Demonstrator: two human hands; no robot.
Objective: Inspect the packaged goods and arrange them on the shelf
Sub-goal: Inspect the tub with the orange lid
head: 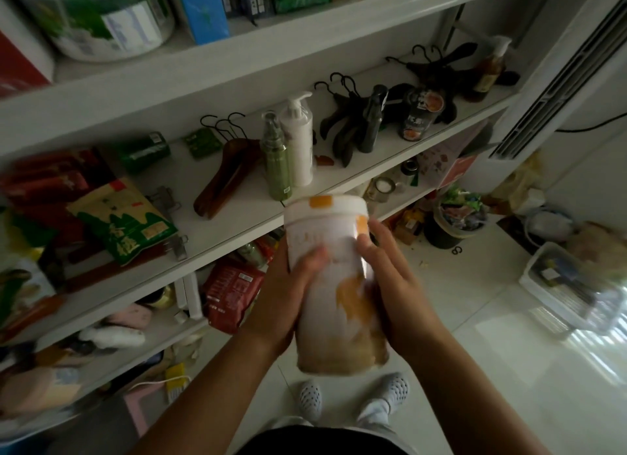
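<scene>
I hold a tall white canister with orange print [336, 285] upright in front of the white shelf unit [210, 237], just off the edge of its middle board. My left hand [288, 292] wraps its left side with the thumb across the front. My right hand [390, 278] presses on its right side, fingers on the label. The canister's white lid points up toward the shelf. Its printed text is blurred.
The middle board carries a green bottle [276, 156], a white pump bottle [300, 139], wooden hangers [224, 180], a green-and-yellow bag [125, 220] and red packs [44, 186]. A red bag [230, 292] lies on the lower board. A bin [454, 220] and clear box [570, 285] stand on the floor.
</scene>
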